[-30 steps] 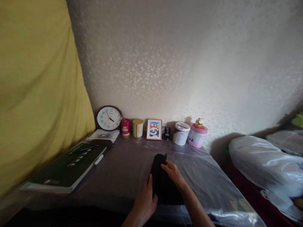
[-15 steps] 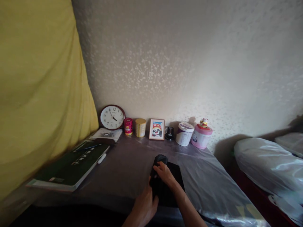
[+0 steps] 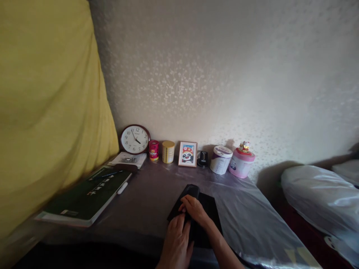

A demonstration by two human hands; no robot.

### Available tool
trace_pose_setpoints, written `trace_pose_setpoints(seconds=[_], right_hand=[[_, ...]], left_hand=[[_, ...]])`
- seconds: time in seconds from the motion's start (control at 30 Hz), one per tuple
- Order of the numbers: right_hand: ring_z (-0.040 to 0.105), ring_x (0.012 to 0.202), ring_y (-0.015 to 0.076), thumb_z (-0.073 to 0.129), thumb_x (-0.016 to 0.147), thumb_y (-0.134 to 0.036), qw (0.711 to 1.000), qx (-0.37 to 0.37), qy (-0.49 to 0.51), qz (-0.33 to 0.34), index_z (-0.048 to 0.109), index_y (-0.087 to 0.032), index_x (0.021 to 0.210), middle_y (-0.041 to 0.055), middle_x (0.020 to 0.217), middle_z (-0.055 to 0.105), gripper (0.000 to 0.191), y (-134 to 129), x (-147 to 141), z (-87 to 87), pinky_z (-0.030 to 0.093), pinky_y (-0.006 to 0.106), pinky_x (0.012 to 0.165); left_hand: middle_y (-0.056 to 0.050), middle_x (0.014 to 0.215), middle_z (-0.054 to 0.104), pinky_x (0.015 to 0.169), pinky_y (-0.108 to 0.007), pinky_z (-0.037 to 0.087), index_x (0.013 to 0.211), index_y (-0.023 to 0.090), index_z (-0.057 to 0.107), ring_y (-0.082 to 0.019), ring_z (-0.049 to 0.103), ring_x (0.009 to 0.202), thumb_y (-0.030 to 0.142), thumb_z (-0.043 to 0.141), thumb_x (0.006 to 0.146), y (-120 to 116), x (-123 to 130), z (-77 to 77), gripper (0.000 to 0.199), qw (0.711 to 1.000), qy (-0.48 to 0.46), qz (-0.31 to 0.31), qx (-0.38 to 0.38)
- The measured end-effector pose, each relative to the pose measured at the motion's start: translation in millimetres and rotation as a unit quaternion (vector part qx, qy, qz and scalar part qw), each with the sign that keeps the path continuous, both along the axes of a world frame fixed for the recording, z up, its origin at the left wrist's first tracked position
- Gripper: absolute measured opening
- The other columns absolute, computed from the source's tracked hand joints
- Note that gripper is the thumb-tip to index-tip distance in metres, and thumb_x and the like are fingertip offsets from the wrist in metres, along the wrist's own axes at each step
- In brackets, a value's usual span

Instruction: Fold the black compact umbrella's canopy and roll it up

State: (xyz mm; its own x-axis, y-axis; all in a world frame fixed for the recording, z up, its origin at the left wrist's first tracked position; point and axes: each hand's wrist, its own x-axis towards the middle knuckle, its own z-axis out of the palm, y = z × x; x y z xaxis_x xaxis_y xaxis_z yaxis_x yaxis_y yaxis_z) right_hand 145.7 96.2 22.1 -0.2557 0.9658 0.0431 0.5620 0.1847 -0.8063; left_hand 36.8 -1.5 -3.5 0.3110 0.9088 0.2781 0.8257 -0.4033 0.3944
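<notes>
A dark black item [image 3: 193,189], soft-looking and folded over with a rounded far end, lies on the near part of the table; its exact kind does not show. From beneath it a flat black sheet-like part [image 3: 211,209] spreads to the right. My left hand [image 3: 176,239] rests on its near left side, fingers stretched forward and lying flat. Just beyond those fingertips, my right hand [image 3: 193,209] presses on the middle of the item with its fingers curled in. Both hands partly cover it.
At the left lie a green book [image 3: 86,198], a blue pen [image 3: 112,174] and a white marker [image 3: 122,188]. Along the wall stand a clock [image 3: 135,139], a red can [image 3: 153,150], a yellow tin [image 3: 168,152], a picture frame [image 3: 187,154], a white tub [image 3: 221,160] and a pink tub [image 3: 241,163].
My left hand has gone from gripping the black item's left edge to lying over it, closer to my right hand. The item's left part now spreads wider and flatter. The view has shifted slightly.
</notes>
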Motion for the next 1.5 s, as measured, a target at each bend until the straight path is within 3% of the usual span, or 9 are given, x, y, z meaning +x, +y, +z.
trace_pose_setpoints(seconds=[0.17, 0.3, 0.43, 0.6, 0.73, 0.9, 1.07, 1.3, 1.5], right_hand=[[0.062, 0.070, 0.0140, 0.039, 0.088, -0.029, 0.995, 0.086, -0.027, 0.031, 0.063, -0.020, 0.091, 0.0013, 0.076, 0.069, 0.026, -14.2, 2.8, -0.8, 0.045, 0.024, 0.067], [0.058, 0.095, 0.0188, 0.042, 0.089, -0.029, 0.975, 0.200, -0.075, 0.063, 0.067, -0.023, 0.092, 0.0023, 0.091, 0.069, 0.026, -21.3, 12.4, -5.0, 0.042, 0.030, 0.085], [0.051, 0.112, 0.0210, 0.041, 0.090, -0.028, 0.962, 0.235, -0.088, 0.107, 0.068, -0.022, 0.095, 0.0031, 0.100, 0.069, 0.027, -8.6, 22.8, -12.8, 0.037, 0.035, 0.095], [0.051, 0.112, 0.0199, 0.040, 0.091, -0.027, 0.954, 0.253, -0.113, 0.113, 0.066, -0.021, 0.097, 0.0037, 0.102, 0.068, 0.027, 14.0, 28.8, -15.9, 0.032, 0.038, 0.100], [0.051, 0.111, 0.0192, 0.036, 0.093, -0.026, 0.951, 0.257, -0.145, 0.093, 0.066, -0.021, 0.095, 0.0034, 0.099, 0.068, 0.030, 31.2, 29.9, -17.1, 0.027, 0.039, 0.102], [0.051, 0.106, 0.0168, 0.032, 0.094, -0.024, 0.936, 0.274, -0.204, 0.080, 0.066, -0.021, 0.086, 0.0022, 0.092, 0.068, 0.035, 60.2, 34.3, -27.3, 0.030, 0.033, 0.097], [0.057, 0.094, 0.0145, 0.030, 0.094, -0.021, 0.937, 0.235, -0.252, 0.063, 0.064, -0.022, 0.085, 0.0020, 0.090, 0.067, 0.035, 85.4, 38.8, -36.7, 0.035, 0.027, 0.089], [0.060, 0.091, 0.0194, 0.037, 0.088, -0.017, 0.960, 0.127, -0.234, -0.091, 0.062, -0.019, 0.090, 0.0098, 0.093, 0.067, 0.026, 89.8, 50.3, -33.2, 0.039, 0.028, 0.082], [0.062, 0.083, 0.0204, 0.022, 0.090, -0.034, 0.959, 0.077, -0.153, -0.226, 0.060, -0.018, 0.082, 0.0102, 0.084, 0.066, 0.042, 64.8, 109.9, -28.6, 0.043, 0.029, 0.072]], left_hand=[[-0.013, 0.141, 0.034, 0.106, -0.047, 0.029, 0.132, 0.014, 0.038, -0.031, 0.030, 0.129, 0.011, 0.048, 0.067, 5.6, 5.4, -8.1, 0.066, 0.998, 0.015, 0.012, -0.057], [-0.017, 0.144, 0.028, 0.108, -0.044, 0.026, 0.134, 0.009, 0.035, -0.032, 0.025, 0.132, 0.007, 0.045, 0.066, 7.4, 7.0, -0.8, 0.068, 0.993, 0.046, -0.004, -0.110], [-0.017, 0.142, 0.031, 0.108, -0.042, 0.026, 0.134, 0.009, 0.035, -0.029, 0.027, 0.131, 0.006, 0.041, 0.069, 12.4, 8.3, 1.3, 0.066, 0.991, 0.041, 0.001, -0.124], [-0.015, 0.146, 0.024, 0.103, -0.045, 0.031, 0.131, 0.019, 0.040, -0.030, 0.028, 0.131, 0.005, 0.041, 0.068, 16.3, 7.7, -14.3, 0.065, 0.993, -0.010, 0.018, -0.118], [-0.016, 0.148, 0.018, 0.104, -0.045, 0.028, 0.133, 0.019, 0.037, -0.032, 0.022, 0.133, 0.003, 0.042, 0.067, 18.0, 9.4, -25.8, 0.068, 0.987, -0.019, 0.028, -0.156], [-0.014, 0.148, 0.015, 0.107, -0.038, 0.024, 0.141, 0.014, 0.011, -0.025, 0.020, 0.134, 0.002, 0.038, 0.068, 20.7, 14.2, -23.6, 0.079, 0.981, 0.003, 0.059, -0.186], [-0.013, 0.148, 0.015, 0.106, -0.037, 0.025, 0.140, 0.014, 0.012, -0.025, 0.021, 0.134, 0.004, 0.040, 0.068, 21.3, 15.1, -17.4, 0.078, 0.976, 0.022, 0.057, -0.210], [-0.015, 0.147, 0.017, 0.104, -0.036, 0.030, 0.140, 0.013, 0.015, -0.025, 0.025, 0.133, 0.001, 0.037, 0.069, 20.7, 15.7, -16.3, 0.076, 0.980, 0.020, 0.063, -0.186], [-0.018, 0.147, 0.017, 0.103, -0.038, 0.032, 0.140, 0.010, 0.011, -0.026, 0.026, 0.132, 0.002, 0.032, 0.074, 10.3, 13.9, -9.6, 0.070, 0.987, 0.029, 0.053, -0.146]])
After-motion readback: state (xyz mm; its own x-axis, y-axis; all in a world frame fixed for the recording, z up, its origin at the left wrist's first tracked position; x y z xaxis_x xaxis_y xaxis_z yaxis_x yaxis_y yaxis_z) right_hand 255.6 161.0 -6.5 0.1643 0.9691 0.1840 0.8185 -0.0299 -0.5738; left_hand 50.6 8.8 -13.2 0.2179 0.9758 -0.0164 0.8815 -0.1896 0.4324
